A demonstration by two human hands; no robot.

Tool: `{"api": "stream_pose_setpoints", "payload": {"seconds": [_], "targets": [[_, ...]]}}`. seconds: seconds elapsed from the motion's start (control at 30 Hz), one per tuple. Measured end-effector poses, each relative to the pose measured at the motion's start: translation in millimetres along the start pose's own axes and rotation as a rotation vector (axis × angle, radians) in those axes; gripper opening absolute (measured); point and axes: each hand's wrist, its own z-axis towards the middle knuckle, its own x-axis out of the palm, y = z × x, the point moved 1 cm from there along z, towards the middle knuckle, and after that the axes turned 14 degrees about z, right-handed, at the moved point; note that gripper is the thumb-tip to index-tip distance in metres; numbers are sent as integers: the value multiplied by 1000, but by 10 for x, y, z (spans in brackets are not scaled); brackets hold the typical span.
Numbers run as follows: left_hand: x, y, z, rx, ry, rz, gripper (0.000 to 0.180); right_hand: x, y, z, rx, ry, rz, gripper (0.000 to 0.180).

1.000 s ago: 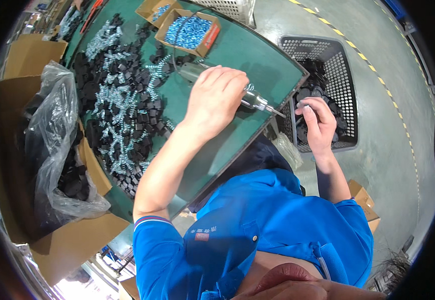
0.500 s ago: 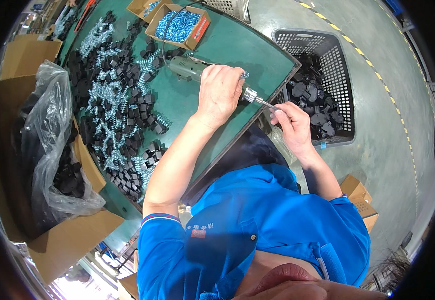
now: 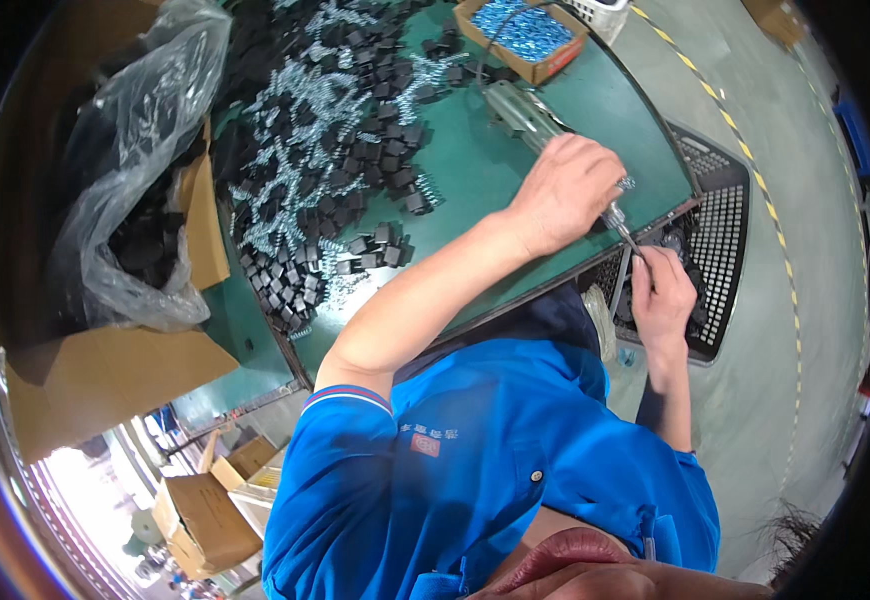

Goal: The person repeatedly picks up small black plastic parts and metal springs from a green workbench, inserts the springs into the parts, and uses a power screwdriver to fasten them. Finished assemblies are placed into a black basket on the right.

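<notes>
My left hand is wrapped round a green electric screwdriver, which lies slanted over the green table. A small coil spring pokes out beside its fingers. The metal bit points down past the table edge towards my right hand. There my right fingers are pinched together at the bit's tip, and what sits between them is too small and hidden to name. Left of my left forearm, loose springs are heaped over many small black blocks.
An open carton of blue screws stands at the table's far end. Beside the table's right edge is a dark perforated crate with black parts. A large cardboard box with a clear plastic liner stands at left.
The view has shifted, so the table and boxes sit differently in it. Both hands keep their hold at the screwdriver, and the bit now points more steeply towards me.
</notes>
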Motion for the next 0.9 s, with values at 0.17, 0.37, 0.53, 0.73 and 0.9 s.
{"api": "stream_pose_setpoints", "payload": {"seconds": [0.17, 0.37, 0.53, 0.73, 0.9], "targets": [[-921, -309, -452, -202, 158, -114, 22, -118, 449, 324, -192, -98, 29, 21], [-1302, -225, -1451, -291, 281, 130, 24, 1061, 1183, 961, -421, 315, 124, 18], [-1598, 220, -1624, -464, 209, 346, 24, 1806, 1335, 1102, -374, 569, -204, 30], [-1694, 54, -1599, -887, -59, -227, 31, 1520, 1147, 1133, -190, 526, 345, 30], [-1540, 75, -1605, -1041, -128, -475, 14, 1160, 1186, 988, -104, 509, 742, 33]]}}
